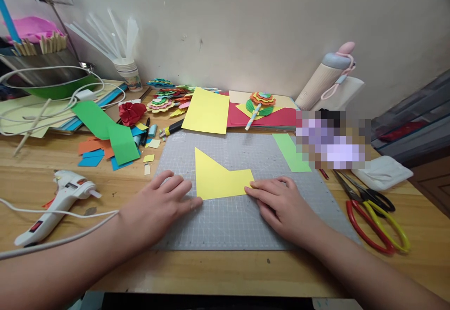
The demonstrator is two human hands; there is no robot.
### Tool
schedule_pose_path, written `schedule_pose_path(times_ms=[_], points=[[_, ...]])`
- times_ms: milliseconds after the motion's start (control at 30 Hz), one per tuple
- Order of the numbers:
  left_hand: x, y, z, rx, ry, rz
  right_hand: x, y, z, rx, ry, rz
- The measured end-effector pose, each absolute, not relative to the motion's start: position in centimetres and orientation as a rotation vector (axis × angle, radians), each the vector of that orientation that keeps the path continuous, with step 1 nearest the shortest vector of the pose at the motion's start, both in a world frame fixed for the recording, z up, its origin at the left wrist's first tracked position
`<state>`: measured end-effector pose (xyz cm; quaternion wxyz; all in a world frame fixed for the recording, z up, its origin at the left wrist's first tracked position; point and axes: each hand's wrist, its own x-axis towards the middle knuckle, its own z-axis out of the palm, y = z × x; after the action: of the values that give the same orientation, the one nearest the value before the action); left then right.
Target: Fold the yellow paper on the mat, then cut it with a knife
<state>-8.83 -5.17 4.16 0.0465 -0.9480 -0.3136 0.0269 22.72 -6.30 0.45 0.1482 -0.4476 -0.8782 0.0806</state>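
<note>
A folded sheet of yellow paper (pixel 221 183) lies on the grey cutting mat (pixel 225 230), one tall point rising at its left. My left hand (pixel 168 204) rests at the sheet's lower left corner, thumb stretched out to touch it and the other fingers loosely bent and apart. At the right end, my right hand (pixel 281 204) has its fingertips closed on the lower right corner. Behind it, a flat yellow sheet (pixel 207 113) overlaps the mat's far edge, and a light green paper strip (pixel 291 153) is on the mat's right side.
A glue gun (pixel 66 202) with a white cord stands left, beside green paper (pixel 123 143) and scraps. Scissors (pixel 372 216) lie right. At the back are a paper flower (pixel 262 101), a cutter knife (pixel 172 128), a cup of clear sticks (pixel 128 73) and a bottle (pixel 325 78).
</note>
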Motion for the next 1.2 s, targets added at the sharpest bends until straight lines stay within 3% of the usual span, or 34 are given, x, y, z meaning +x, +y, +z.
schedule_pose_path(times_ms=[367, 533, 900, 1200], points=[[-7.6, -5.9, 5.6, -2.883, -1.378, 0.208, 22.2, -5.3, 2.0, -1.254, -2.630, 0.267], [-5.6, -4.5, 3.9, -2.869, -1.744, -0.161, 20.2, -3.8, 2.2, -1.498, -2.447, 0.300], [-4.2, -3.9, 1.8, -2.806, -1.631, -0.393, 18.9, -3.7, 1.2, -1.505, -2.346, 0.546], [-2.9, -2.1, 1.8, -2.989, -1.282, -0.253, 18.0, -4.4, 1.3, -1.436, -2.289, 0.627]])
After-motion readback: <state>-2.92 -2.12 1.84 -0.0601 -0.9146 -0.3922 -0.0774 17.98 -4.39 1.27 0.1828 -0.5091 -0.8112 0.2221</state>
